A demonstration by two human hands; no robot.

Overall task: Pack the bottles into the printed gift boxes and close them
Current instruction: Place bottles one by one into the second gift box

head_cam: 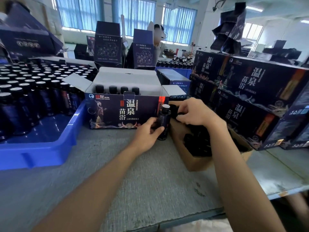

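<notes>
Left fingers (157, 130) wrap upright bottle (164, 118); right fingers (183, 109) pinch black piece (174, 114)

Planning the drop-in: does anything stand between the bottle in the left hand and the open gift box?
Nothing visible does. The bottle in the left hand stands just before the gift box, flaps open; only its front wall rises between. Four capped bottles fill its back row. The right hand pinches a cap aside.

1 open box (123, 113) w/ 4 btls (113, 89), 1 btl (164, 121) outside, 1 blue tray (41, 148)
</notes>
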